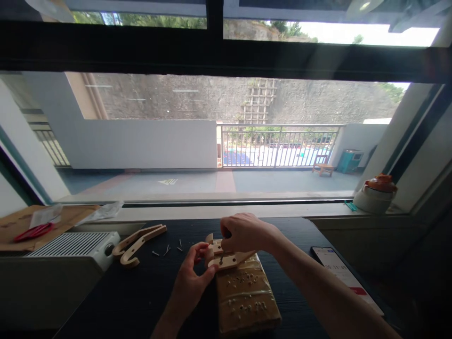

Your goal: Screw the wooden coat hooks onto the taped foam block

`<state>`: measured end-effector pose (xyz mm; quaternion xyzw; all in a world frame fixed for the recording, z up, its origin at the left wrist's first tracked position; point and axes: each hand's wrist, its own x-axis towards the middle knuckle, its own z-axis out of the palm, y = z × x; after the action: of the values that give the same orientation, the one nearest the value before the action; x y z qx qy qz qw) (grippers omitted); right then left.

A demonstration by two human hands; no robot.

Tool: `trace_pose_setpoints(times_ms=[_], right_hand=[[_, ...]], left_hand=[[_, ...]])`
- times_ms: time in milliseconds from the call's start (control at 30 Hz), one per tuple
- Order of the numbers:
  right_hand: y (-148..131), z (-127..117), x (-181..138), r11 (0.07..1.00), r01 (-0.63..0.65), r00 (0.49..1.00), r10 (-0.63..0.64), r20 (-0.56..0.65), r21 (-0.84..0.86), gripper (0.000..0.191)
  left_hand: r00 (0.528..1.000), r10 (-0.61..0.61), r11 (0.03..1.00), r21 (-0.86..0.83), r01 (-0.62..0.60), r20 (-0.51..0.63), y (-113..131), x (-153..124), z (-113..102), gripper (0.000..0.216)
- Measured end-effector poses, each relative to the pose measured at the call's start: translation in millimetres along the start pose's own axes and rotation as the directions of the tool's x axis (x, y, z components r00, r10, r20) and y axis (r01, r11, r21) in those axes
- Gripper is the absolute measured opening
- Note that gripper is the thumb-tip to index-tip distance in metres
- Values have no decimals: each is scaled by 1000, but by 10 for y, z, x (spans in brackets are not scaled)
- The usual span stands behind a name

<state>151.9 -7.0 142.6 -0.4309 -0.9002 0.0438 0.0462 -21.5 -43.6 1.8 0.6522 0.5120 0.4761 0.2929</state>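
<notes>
My left hand (192, 269) pinches the rounded end of a pale wooden hook (228, 262) that has dark screw holes. The hook lies on a brown block wrapped in clear tape (247, 301), whose top is pocked with many small holes. Above the hook, my right hand (242, 233) is closed round a screwdriver (221, 257); its dark handle is mostly hidden in the fist, and the thin shaft points down at a hole in the wood. A second wooden hook (215, 248) sits just behind, partly covered by my hands.
Two more wooden hooks (141, 242) and several loose screws (167, 250) lie on the black table (141, 296) to the left. A phone (339, 268) rests at the right edge. Red-handled scissors (33, 232) lie on cardboard, beside a white heater (76, 245). A jar (376, 194) stands on the sill.
</notes>
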Motion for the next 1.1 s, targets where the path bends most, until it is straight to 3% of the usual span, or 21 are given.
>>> trace_pose_setpoints(times_ms=[100,233,567,800,1100], right_hand=[[17,9,-17,999,28,999,-28,-18,18,22],[47,60,-58,991,67,994,-57,-92,113,25],[176,347,-110,961,55,963,21,-269,271,21],[130,398,-188,959,48,941,50,-335,279,11],[121,432,-207,935,92,949,22,-316,342,16]], left_hand=[[992,-53,987,-143,68,111,-19,89,62,35],[985,-103,963,-234,133,136,-76,124,81,34],[990,-119,925,-353,138,76,-279,77,235,27],[992,-103,949,-293,119,71,-193,44,295,17],[989,-112,911,-387,142,99,-299,-31,166,43]])
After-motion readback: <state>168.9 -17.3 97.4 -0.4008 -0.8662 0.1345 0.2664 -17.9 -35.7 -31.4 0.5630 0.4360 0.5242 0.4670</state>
